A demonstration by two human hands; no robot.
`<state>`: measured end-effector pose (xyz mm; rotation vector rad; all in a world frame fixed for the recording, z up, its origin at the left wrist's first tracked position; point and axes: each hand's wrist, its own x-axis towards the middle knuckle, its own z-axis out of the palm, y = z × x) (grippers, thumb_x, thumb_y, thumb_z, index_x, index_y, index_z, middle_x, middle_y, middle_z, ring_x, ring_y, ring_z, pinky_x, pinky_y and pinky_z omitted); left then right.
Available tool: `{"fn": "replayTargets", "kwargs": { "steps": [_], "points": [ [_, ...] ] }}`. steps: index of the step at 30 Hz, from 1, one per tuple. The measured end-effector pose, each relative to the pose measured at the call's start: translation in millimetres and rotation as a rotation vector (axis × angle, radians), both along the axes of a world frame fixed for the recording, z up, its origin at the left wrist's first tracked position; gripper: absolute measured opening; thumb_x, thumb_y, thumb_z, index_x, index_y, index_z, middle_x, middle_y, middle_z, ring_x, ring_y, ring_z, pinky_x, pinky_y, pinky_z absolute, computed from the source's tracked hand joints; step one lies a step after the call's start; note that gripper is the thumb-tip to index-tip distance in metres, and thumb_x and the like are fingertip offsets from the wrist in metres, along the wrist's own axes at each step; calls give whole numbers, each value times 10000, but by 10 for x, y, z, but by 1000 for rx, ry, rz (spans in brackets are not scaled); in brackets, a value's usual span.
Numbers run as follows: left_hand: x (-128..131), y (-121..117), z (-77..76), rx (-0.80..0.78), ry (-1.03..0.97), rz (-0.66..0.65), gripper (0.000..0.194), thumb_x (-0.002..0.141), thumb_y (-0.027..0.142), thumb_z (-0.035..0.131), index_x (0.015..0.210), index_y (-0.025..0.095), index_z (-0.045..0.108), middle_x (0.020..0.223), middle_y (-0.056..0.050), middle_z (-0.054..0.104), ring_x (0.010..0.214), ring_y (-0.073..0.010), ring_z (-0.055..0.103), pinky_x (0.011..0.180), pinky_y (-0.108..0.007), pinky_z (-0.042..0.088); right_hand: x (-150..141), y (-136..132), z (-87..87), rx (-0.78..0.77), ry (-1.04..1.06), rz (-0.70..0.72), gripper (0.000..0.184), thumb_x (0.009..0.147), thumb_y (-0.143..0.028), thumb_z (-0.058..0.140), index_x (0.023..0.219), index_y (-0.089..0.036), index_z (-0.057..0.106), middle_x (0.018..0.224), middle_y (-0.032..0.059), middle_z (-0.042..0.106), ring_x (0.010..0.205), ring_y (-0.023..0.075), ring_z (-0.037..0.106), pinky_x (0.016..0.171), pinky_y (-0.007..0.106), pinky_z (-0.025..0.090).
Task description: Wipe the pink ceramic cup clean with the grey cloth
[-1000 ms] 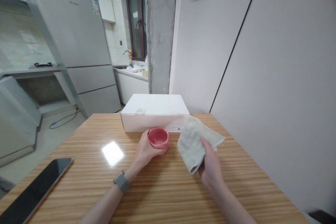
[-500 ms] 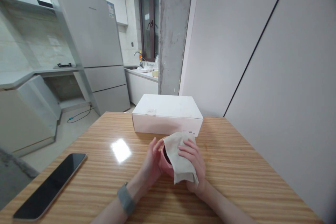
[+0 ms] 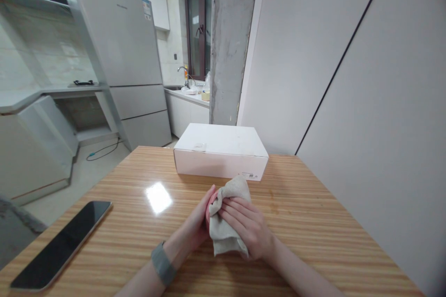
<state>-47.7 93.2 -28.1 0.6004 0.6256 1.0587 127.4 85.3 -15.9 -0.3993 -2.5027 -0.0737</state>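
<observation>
My left hand [image 3: 198, 225] is wrapped round a small pink cup [image 3: 209, 204], of which only a sliver shows at the left edge of the cloth. A pale grey-green cloth [image 3: 225, 234] covers the cup's mouth and side. My right hand [image 3: 249, 227] presses this cloth against the cup with its fingers curled over it. Both hands meet above the wooden table [image 3: 313, 222], a little in front of a white box. A grey watch [image 3: 162, 264] sits on my left wrist.
A closed white cardboard box [image 3: 221, 151] lies at the table's far edge. A dark phone or tablet [image 3: 61, 243] rests screen up at the left. A white wall runs close along the right. Beyond the table stand a grey fridge [image 3: 121, 55] and a kitchen counter with a tap [image 3: 183, 72].
My right hand brought the cloth from the right over to the cup and now presses it over the cup. My left hand tilted the cup and keeps hold of it.
</observation>
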Motion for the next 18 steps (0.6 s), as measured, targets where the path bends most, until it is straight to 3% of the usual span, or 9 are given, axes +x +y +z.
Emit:
{"fn": "replayTargets", "kwargs": {
  "steps": [5, 10, 14, 18],
  "points": [
    [53, -7, 60, -59, -165, 35, 341, 906, 416, 481, 939, 148, 689, 927, -47, 717, 929, -165, 649, 906, -260, 478, -119, -5, 25, -44, -36, -162, 591, 778, -279, 489, 1318, -41, 468, 1337, 194, 515, 1267, 295, 459, 1070, 465, 367],
    [92, -40, 24, -62, -213, -40, 430, 934, 409, 429, 1117, 84, 643, 1118, -108, 679, 1156, -195, 557, 1047, -282, 360, -166, 59, -1, -22, -10, -271, 494, 763, -208, 447, 1219, -52, 555, 1236, 184, 602, 1177, 273, 540, 1027, 453, 429],
    [96, -33, 5, -3, -267, -111, 447, 945, 395, 404, 1188, 79, 606, 1191, -120, 643, 1203, -202, 517, 1060, -293, 330, -108, 176, -53, -18, 55, -289, 451, 739, -180, 420, 1137, -49, 588, 1158, 199, 638, 1104, 281, 580, 993, 474, 452],
    [51, 4, 54, 19, -236, -129, 346, 922, 304, 449, 1093, 77, 647, 1068, -116, 685, 1073, -213, 587, 978, -313, 396, -32, 252, -113, 8, 66, -201, 403, 812, -250, 400, 1140, -86, 566, 1124, 183, 654, 1073, 268, 598, 976, 470, 459]
  ]
}}
